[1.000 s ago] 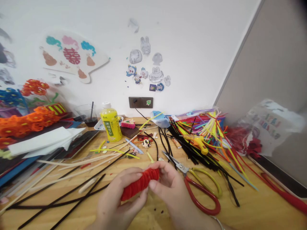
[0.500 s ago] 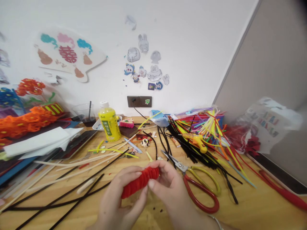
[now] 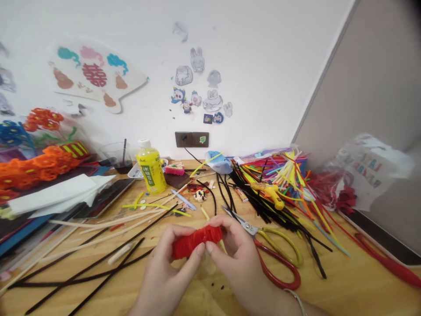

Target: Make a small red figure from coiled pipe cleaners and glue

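A red coiled pipe-cleaner roll [image 3: 196,240] is held between both hands low in the middle of the view, above the wooden table [image 3: 345,289]. My left hand [image 3: 167,274] grips its left end with fingers curled round it. My right hand [image 3: 235,259] pinches the right end, thumb meeting the left thumb under the roll. Red and yellow handled scissors [image 3: 272,259] lie just right of my right hand.
Long black and cream pipe cleaners [image 3: 98,254] are strewn at left. A heap of coloured pipe cleaners [image 3: 283,180] and a yellow glue gun [image 3: 271,193] lie at right. A yellow bottle [image 3: 150,172], orange flowers [image 3: 33,169], white sheets [image 3: 55,195] and a plastic bag [image 3: 365,173] ring the table.
The red roll has been pressed shorter and lies more level, and both hands have drawn closer together around it.
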`<action>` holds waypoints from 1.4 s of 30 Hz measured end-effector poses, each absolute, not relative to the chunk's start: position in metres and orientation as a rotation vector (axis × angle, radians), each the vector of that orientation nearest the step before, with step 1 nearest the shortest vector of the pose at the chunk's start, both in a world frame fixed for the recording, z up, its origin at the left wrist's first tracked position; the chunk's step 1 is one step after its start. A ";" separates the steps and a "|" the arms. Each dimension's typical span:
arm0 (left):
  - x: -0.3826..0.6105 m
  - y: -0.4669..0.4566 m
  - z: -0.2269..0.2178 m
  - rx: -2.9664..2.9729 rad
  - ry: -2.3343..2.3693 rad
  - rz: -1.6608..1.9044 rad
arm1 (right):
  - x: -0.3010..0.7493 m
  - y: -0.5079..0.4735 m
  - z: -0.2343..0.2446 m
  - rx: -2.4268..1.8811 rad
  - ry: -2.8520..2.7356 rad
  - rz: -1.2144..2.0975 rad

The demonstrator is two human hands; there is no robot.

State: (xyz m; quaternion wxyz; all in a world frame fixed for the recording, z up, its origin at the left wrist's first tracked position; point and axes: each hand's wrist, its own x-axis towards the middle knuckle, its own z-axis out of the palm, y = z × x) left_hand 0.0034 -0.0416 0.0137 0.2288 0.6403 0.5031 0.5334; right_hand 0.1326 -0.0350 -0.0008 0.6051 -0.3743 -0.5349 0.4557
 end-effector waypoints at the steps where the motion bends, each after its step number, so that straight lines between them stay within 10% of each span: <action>1: 0.003 -0.042 0.014 1.754 1.391 1.474 | 0.133 -0.035 -0.001 -0.862 -1.251 1.039; 42: 0.004 -0.043 0.017 1.756 1.387 1.492 | 0.133 -0.040 -0.002 -0.787 -1.421 0.756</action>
